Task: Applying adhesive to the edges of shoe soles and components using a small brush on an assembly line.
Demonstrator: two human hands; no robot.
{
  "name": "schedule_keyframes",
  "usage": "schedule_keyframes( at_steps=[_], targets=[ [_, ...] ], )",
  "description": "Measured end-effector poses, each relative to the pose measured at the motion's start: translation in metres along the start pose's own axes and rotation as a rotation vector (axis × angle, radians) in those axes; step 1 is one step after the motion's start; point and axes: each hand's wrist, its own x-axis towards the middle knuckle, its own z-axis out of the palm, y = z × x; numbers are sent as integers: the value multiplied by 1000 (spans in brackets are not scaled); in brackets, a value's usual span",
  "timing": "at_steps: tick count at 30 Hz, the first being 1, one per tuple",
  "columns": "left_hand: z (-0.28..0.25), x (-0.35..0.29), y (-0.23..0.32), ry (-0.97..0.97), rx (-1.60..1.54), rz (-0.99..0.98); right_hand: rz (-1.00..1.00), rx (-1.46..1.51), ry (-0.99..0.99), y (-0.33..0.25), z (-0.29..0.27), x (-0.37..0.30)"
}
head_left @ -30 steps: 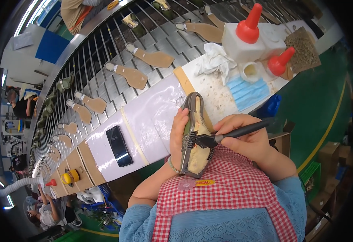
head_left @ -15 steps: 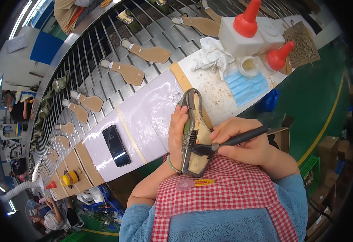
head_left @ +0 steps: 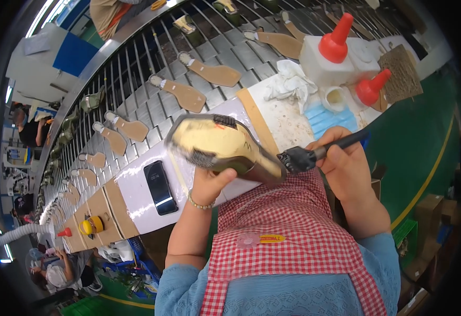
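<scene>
My left hand (head_left: 212,184) holds a shoe upper on a last (head_left: 217,142) from below, its thumb along the near side. The cream underside faces up, with dark rough patches and small marks, and motion blurs it slightly. In my right hand (head_left: 342,163) is a brush (head_left: 300,159) with a black handle and a dark, clotted head. That head is at the narrow right end of the shoe upper; whether they touch I cannot tell. Below the shoe upper lies a red checked apron (head_left: 293,253).
A phone (head_left: 160,187) rests on the plastic-covered bench. Beyond, a slatted metal conveyor carries several insoles (head_left: 214,72). At right stand red-nozzled glue bottles (head_left: 329,55), an open pot (head_left: 334,98), crumpled white cloth (head_left: 292,81) and a blue mask (head_left: 329,120). Other people are farther off.
The shoe upper has swung from upright to lying across, up and left, with my left hand now beneath it. My right hand and brush have moved right and upward off its middle.
</scene>
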Motion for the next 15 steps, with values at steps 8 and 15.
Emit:
schedule_keyframes(
  at_steps=[8, 15],
  targets=[
    [14, 8, 18, -436, -104, -219, 54, 73, 35, 14, 24, 10],
    [25, 6, 27, -502, -3, -254, -388, -485, -80, 22, 26, 6]
  ],
)
